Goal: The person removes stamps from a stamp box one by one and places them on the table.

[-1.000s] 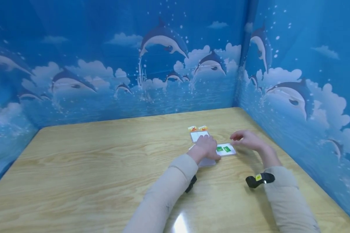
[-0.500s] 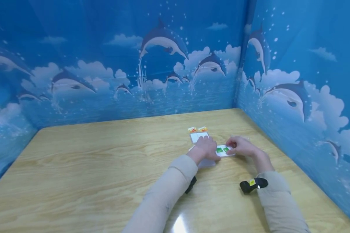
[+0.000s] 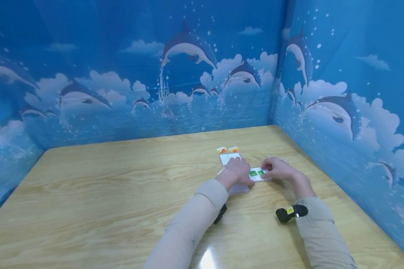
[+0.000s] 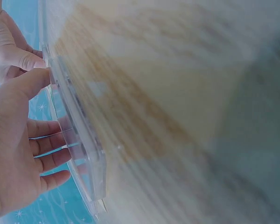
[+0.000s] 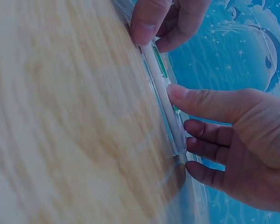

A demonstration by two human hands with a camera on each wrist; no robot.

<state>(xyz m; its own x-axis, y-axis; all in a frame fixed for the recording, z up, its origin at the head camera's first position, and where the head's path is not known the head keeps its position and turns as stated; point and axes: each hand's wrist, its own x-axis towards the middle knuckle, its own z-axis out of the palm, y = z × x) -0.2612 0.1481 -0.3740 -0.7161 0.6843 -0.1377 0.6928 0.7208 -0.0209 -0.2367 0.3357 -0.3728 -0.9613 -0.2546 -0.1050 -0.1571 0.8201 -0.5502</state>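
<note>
A flat clear plastic case [image 3: 238, 189] lies on the table, partly hidden under my left hand [image 3: 235, 171]. That hand lies across it from above, its thumb at the near edge and its fingers over the far side. A white strip [image 3: 257, 178] in clear plastic runs out to the right, bearing two small green cards [image 3: 253, 173]. At its right end my right hand [image 3: 278, 170] has thumb and bent fingers around the right-hand green card [image 3: 260, 172]. In the right wrist view the right thumb [image 5: 179, 92] touches the top of the strip, fingertips right at its end.
Behind the left hand stretches a white panel [image 3: 226, 158], with two small yellow-and-orange cards [image 3: 234, 149] at its far edge. The wooden table [image 3: 104, 194] meets a blue dolphin-print backdrop [image 3: 138, 74] at the back and right. Black straps with cameras [image 3: 291, 213] sit on both wrists.
The right hand has come left and down onto the strip's right end, its thumb and fingers closing around the right-hand green card. Over the last half second both hands are nearly still.
</note>
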